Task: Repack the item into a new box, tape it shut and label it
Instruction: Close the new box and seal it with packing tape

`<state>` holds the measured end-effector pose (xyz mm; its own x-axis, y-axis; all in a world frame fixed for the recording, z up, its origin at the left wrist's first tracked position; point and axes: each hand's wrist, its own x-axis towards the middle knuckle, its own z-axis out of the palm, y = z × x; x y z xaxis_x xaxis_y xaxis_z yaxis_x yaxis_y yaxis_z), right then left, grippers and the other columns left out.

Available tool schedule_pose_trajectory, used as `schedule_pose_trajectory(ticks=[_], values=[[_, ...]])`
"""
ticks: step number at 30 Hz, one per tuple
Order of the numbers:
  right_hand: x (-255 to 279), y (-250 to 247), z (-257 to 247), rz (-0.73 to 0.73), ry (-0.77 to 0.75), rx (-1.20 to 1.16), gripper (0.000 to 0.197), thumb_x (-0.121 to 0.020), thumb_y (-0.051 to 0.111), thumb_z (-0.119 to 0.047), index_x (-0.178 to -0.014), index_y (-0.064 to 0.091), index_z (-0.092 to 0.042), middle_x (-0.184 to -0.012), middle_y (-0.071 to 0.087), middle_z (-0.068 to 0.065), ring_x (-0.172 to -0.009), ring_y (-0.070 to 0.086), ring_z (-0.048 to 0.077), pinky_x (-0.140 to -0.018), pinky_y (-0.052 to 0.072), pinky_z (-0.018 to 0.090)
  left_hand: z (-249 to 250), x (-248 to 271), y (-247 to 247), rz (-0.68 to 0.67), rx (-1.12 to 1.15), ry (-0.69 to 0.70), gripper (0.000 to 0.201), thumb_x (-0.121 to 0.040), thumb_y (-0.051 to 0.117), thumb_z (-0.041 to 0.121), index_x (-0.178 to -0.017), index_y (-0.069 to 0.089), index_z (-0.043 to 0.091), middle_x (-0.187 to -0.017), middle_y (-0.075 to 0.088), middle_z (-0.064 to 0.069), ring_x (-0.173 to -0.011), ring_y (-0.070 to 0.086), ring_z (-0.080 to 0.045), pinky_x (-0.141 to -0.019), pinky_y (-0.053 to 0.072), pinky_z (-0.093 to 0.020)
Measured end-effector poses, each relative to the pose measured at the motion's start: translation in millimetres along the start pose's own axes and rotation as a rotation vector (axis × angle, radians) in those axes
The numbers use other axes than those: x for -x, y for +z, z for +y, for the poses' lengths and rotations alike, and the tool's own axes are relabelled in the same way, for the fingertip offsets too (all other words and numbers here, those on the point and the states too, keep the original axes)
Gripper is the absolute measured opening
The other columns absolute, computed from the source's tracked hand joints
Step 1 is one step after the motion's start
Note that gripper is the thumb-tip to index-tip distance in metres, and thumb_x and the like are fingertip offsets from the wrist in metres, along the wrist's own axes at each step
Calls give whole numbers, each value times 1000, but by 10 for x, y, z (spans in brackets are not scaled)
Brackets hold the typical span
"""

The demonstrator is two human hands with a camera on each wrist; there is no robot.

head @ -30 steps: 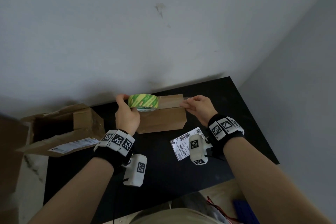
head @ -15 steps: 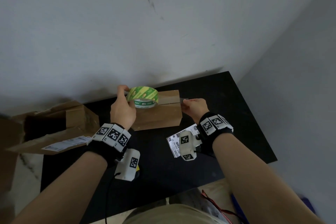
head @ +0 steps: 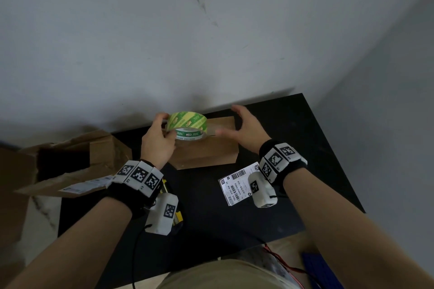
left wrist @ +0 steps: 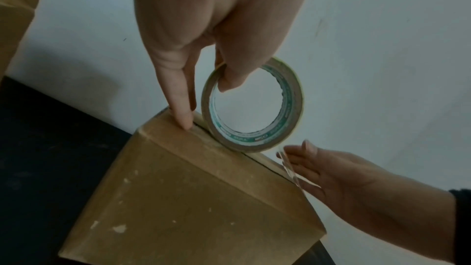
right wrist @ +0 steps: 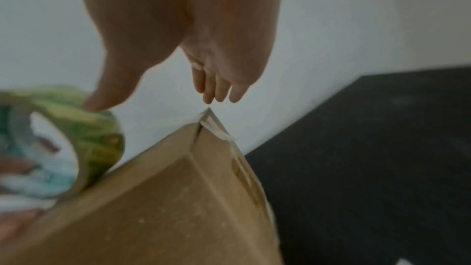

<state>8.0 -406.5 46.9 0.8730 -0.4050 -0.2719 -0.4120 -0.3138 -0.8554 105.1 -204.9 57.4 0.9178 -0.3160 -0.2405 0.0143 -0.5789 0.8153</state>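
A closed brown box [head: 206,155] lies on the black table [head: 293,148] against the wall. My left hand [head: 165,130] grips a green and yellow tape roll [head: 187,124] standing on the box's left part. In the left wrist view the thumb is hooked inside the tape roll [left wrist: 290,108] and a finger presses the box [left wrist: 203,198] beside the top seam. A clear tape strip [left wrist: 289,165] runs from the roll to the box's right end. My right hand [head: 237,122] hovers open over that end, holding nothing. The tape end [right wrist: 216,130] lies over the box corner [right wrist: 165,198].
A white shipping label [head: 234,184] lies on the table in front of the box. An old opened cardboard box [head: 77,162] with a label stands at the left edge. A yellow and black tool [head: 177,216] lies partly hidden under my left wrist.
My right hand let go of the tape end it pinched at the box's right edge, opened and rose above that end. The left hand still holds the roll on the box.
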Motion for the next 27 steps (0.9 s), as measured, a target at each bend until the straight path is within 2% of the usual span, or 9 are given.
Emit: schedule_pose_trajectory(ticks=[3, 5, 10, 14, 17, 19, 21, 23, 27], values=[[3, 77, -78, -264, -171, 609, 125, -57, 85, -46, -149, 8, -11, -157, 11, 4, -145, 5, 18, -117, 3, 32, 18, 5, -27, -15, 12, 2, 31, -92, 50, 9, -116, 47, 28, -97, 61, -7, -81, 68, -25, -72, 58, -46], [-24, 118, -40, -308, -256, 843, 129, -56, 84, -49, -149, 3, -10, -158, 6, 4, -146, -1, 18, -116, -5, 32, 21, 4, -40, -23, 3, 16, 31, -92, 50, 8, -117, 47, 26, -97, 61, -7, -80, 67, -24, -72, 58, -45], [-21, 149, 37, -279, -306, 874, 116, -70, 76, -43, -149, -1, -7, -157, 5, 8, -145, -1, 22, -118, 1, 34, -3, -42, -61, -69, -30, 51, 29, -91, 51, 9, -107, 46, 32, -97, 60, -1, -89, 66, -24, -79, 56, -46], [8, 230, 124, -275, -259, 764, 135, -59, 82, -49, -148, -10, -7, -158, -9, 6, -144, -14, 19, -113, -6, 29, -1, -36, -59, -97, -25, 66, 31, -90, 52, 9, -103, 45, 35, -99, 60, -1, -91, 65, -26, -81, 55, -48], [-30, 256, 172, -250, -243, 702, 139, -55, 85, -47, -148, -11, -7, -158, -10, 6, -144, -15, 19, -113, -5, 27, 12, -58, -49, -109, -35, 69, 29, -89, 52, 5, -106, 46, 29, -101, 59, -1, -91, 64, -25, -79, 56, -48], [-51, 258, 170, -241, -262, 747, 133, -59, 83, -48, -148, -7, -5, -158, -5, 8, -145, -11, 21, -114, -2, 29, 35, -82, -58, -110, -18, 87, 29, -86, 57, 0, -103, 49, 22, -97, 57, 2, -89, 61, -19, -76, 57, -39], [-51, 257, 163, -228, -281, 805, 126, -65, 78, -52, -148, -4, -4, -157, 1, 10, -145, -6, 23, -116, 2, 32, 86, -84, -117, -129, -60, 165, 32, -79, 65, -3, -100, 52, 17, -95, 58, 4, -87, 58, -10, -72, 51, -19], [-36, 255, 160, -219, -287, 843, 122, -68, 74, -54, -148, -3, -4, -157, 4, 11, -146, -3, 24, -116, 4, 33, 127, -103, -202, -247, -87, 206, 33, -74, 73, -2, -95, 54, 15, -94, 62, 3, -87, 60, -11, -71, 48, -14], [2, 223, 179, -228, -290, 885, 120, -71, 71, -54, -148, -4, -4, -156, 4, 13, -145, -2, 26, -117, 2, 34, 194, -130, -354, -509, -67, 164, 33, -63, 84, 13, -80, 56, 18, -76, 69, 7, -75, 65, -8, -64, 51, -20]])
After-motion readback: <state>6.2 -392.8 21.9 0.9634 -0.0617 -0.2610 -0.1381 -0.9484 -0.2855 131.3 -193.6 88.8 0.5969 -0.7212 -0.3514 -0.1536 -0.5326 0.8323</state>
